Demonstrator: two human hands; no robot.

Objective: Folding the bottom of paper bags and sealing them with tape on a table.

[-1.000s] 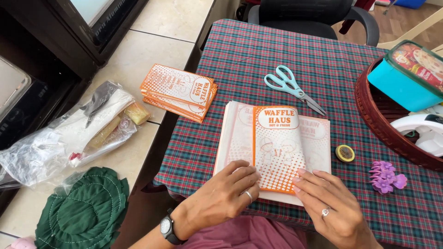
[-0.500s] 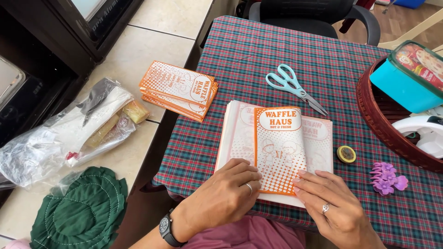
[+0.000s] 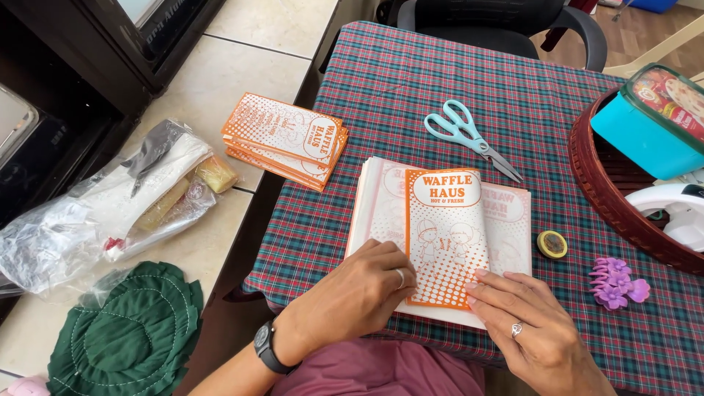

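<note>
A: What have I got under the hands?

B: Left hand (image 3: 359, 290) flat on the left side of an orange-and-white paper bag (image 3: 446, 238), right hand (image 3: 528, 326) pressing its lower right corner. The bag lies on a pile of like sheets (image 3: 378, 202) on the plaid-clothed counter (image 3: 411, 81).

A: Around it?

B: Second stack of bags (image 3: 286, 139) at the counter's left edge. Teal scissors (image 3: 469, 139) above, closed. Small tape roll (image 3: 551, 244) just right of the pile; purple hair clip (image 3: 614, 282) further right. Basket (image 3: 601, 198) at the right edge.

A small food shop's back corner, seemingly: stacked orange-and-white printed paper snack bags (image 3: 286, 141), a tartan-clothed bench (image 3: 411, 81), a beige tiled counter (image 3: 242, 73), a black office chair (image 3: 499, 26).
</note>
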